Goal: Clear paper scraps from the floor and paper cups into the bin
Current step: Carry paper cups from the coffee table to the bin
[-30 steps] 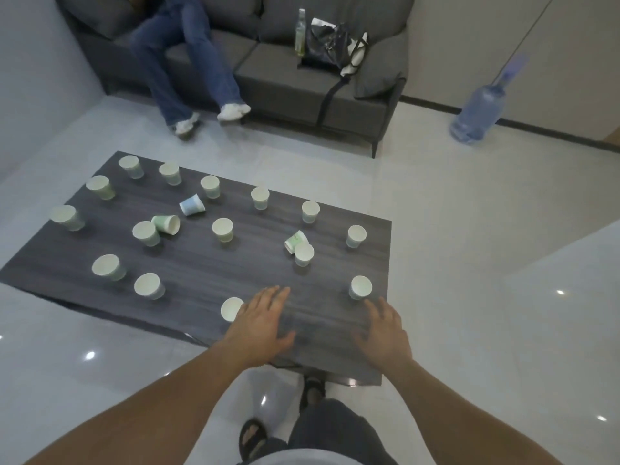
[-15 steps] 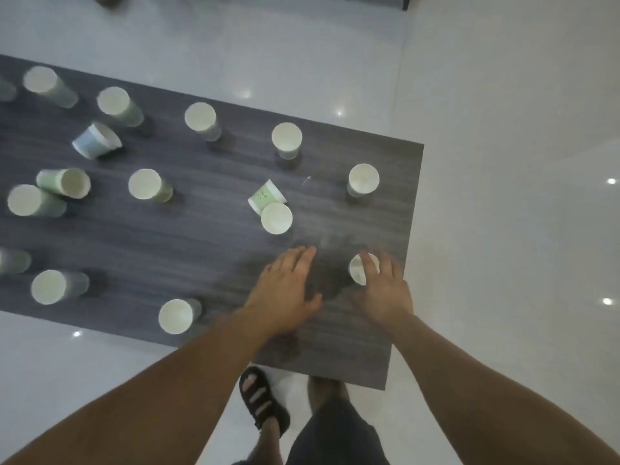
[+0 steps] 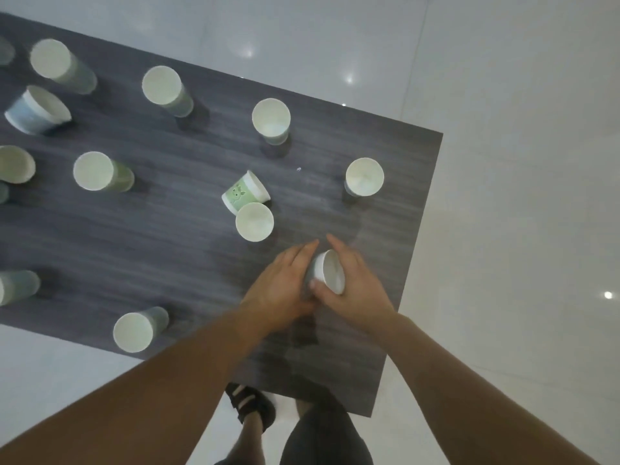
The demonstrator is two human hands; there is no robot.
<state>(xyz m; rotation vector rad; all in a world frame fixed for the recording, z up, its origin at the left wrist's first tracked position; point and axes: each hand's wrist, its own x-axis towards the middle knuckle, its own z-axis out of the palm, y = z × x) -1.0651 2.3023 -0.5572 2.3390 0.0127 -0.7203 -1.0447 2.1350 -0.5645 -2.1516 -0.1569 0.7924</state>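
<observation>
A tilted white paper cup (image 3: 330, 271) sits between my two hands near the right end of the dark wooden table (image 3: 151, 236). My right hand (image 3: 355, 290) grips it, thumb on the near rim and fingers round the far side. My left hand (image 3: 285, 286) lies against the cup's left side with its fingers extended. Several other paper cups stand on the table, among them an upright one (image 3: 255, 221) touching a toppled green-printed cup (image 3: 245, 193), and others at the right (image 3: 364, 177) and front (image 3: 134, 330).
A blue cup (image 3: 37, 110) lies on its side at the far left. Pale glossy floor tiles (image 3: 520, 196) surround the table. My sandalled foot (image 3: 251, 406) and dark trouser leg stand at the table's near edge.
The view has dropped from the sofa down onto the table. My right hand has closed round the near-right cup and tipped it; my left hand has moved right against it.
</observation>
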